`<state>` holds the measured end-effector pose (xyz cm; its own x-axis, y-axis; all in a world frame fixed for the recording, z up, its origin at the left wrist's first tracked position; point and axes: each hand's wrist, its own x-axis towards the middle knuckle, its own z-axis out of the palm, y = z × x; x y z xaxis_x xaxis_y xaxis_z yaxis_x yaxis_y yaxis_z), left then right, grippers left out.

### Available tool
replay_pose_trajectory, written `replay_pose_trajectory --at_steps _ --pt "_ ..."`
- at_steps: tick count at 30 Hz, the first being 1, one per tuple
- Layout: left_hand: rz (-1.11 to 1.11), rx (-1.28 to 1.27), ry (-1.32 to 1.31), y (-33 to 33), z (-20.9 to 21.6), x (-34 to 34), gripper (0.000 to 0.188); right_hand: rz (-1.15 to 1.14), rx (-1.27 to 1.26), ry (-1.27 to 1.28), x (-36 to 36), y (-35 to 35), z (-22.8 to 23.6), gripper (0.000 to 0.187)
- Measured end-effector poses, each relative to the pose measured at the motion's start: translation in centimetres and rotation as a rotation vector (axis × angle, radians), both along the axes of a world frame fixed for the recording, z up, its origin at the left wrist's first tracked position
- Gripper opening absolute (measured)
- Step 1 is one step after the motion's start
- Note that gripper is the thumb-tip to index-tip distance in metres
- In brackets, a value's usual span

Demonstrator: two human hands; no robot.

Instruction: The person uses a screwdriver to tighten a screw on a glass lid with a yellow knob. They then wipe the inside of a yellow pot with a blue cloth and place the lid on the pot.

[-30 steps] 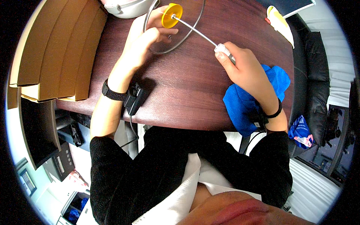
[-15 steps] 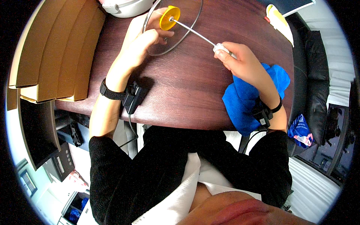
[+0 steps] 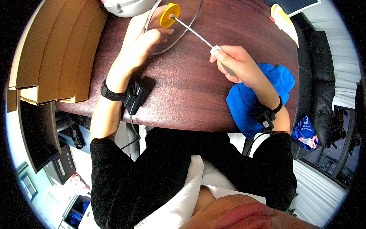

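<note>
My left hand (image 3: pixel 139 44) grips a clear glass pot lid (image 3: pixel 178 37) with a thin metal rim, tilted above the table. A round yellow knob (image 3: pixel 165 18) sits at the lid's middle, and some of my left fingers lie behind the glass. My right hand (image 3: pixel 238 63) is closed round the handle of a screwdriver (image 3: pixel 194 32). Its long metal shaft slants up and left, and the tip meets the centre of the yellow knob. What the tip sits in is too small to make out.
A blue cloth (image 3: pixel 244 103) lies under my right forearm on the dark wooden table (image 3: pixel 183 99). A cardboard box (image 3: pixel 61 49) stands at the left, a white pot (image 3: pixel 131 8) at the far left. A yellow and white item (image 3: pixel 284 24) rests at the far right edge.
My right hand has moved slightly left and its grip on the screwdriver handle has turned. The lid and knob have shifted a little left and up with my left hand.
</note>
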<state>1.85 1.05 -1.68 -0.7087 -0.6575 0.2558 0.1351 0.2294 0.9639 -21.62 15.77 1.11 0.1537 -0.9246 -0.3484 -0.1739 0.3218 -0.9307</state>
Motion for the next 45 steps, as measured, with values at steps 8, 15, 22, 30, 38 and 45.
replay_pose_trajectory --at_steps 8,15,22,30,38,45 --pt "0.012 -0.020 -0.060 -0.2 0.0 0.1 0.074 -0.035 0.077 -0.082 0.7 0.2 -0.1 0.034" --pt "0.026 -0.058 -0.056 -0.3 0.0 0.1 0.072 -0.074 0.135 -0.212 1.5 0.3 -0.3 0.036" --pt "0.027 -0.083 -0.053 -0.3 0.0 0.1 0.072 -0.088 0.201 -0.334 1.8 0.3 -0.2 0.037" --pt "0.105 -0.176 0.038 0.3 0.1 -0.8 0.054 -0.108 0.263 -0.496 1.8 0.5 -1.0 0.036" --pt "0.144 -0.298 0.016 0.2 0.3 -0.8 0.051 -0.111 0.330 -0.598 2.4 0.5 -0.7 0.040" --pt "0.147 -0.335 0.022 -0.1 -0.2 -1.0 0.053 -0.085 0.353 -0.678 1.8 0.5 -1.4 0.040"
